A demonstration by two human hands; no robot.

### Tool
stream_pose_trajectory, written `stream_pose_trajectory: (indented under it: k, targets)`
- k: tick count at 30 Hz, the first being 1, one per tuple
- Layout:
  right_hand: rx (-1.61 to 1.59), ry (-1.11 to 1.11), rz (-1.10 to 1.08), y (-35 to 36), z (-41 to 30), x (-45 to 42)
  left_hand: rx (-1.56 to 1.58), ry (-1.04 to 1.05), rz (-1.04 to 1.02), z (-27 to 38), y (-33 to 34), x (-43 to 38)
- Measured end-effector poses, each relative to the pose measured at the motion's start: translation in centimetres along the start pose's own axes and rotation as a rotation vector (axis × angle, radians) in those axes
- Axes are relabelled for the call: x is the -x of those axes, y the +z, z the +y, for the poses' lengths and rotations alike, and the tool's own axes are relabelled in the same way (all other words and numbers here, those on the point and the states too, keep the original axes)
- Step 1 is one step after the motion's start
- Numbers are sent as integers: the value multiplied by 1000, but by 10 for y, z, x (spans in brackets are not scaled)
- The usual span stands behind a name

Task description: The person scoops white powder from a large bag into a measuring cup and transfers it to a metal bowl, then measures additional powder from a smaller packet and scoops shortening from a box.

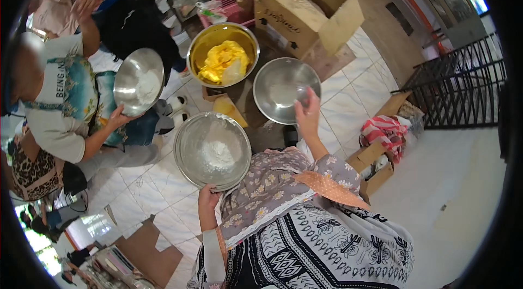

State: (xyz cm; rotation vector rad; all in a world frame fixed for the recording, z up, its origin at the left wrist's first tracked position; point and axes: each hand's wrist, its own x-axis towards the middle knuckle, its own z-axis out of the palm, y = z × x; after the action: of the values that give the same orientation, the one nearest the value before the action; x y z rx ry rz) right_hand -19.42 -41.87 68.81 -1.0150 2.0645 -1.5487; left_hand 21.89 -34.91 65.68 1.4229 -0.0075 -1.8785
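Note:
My left hand (209, 198) grips the near rim of a steel mixing bowl (186, 160), which hangs tilted in front of my apron. White powder (219, 154) lies in a heap on its bottom, with a thin dusting up the wall. At the right side of a second steel bowl (271, 74) is my right hand (308, 111), fingers over the rim. It is blurred, so whether it grips the rim is unclear. A little pale residue shows inside that bowl. Just beyond, a larger steel bowl (253, 58) holds a crumpled yellow plastic bag (226, 60).
To my left a person holds a steel bowl (126, 68) with white powder. An opened cardboard box (286, 15) and a pink plastic basket (235, 5) stand on the table (265, 138). Right, a box with a red-striped bag (384, 131) sits by a black metal rack (453, 84).

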Motion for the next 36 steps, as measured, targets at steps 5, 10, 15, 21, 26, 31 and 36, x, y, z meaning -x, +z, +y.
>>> stream_pose_trajectory:
  k: [5,10,15,21,26,31,36]
  targets:
    - [134,336,73,-40,92,2,-106,-37,-48,-8,60,-12]
    - [-348,862,-99,-44,92,-17,-207,-43,-66,-16,101,-8]
    - [-206,770,-27,-125,116,-25,-168,-33,-90,-36,114,-5]
    - [-439,760,287,-194,147,-91,-172,-84,-96,-59,167,-17]
    - [-589,798,281,-184,159,-170,-182,-123,-101,-79,222,-55]
    - [-653,829,196,-138,177,-215,-33,-149,-31,-89,276,-91]
    - [-599,906,182,-124,201,-236,22,-164,-56,-84,319,-107]
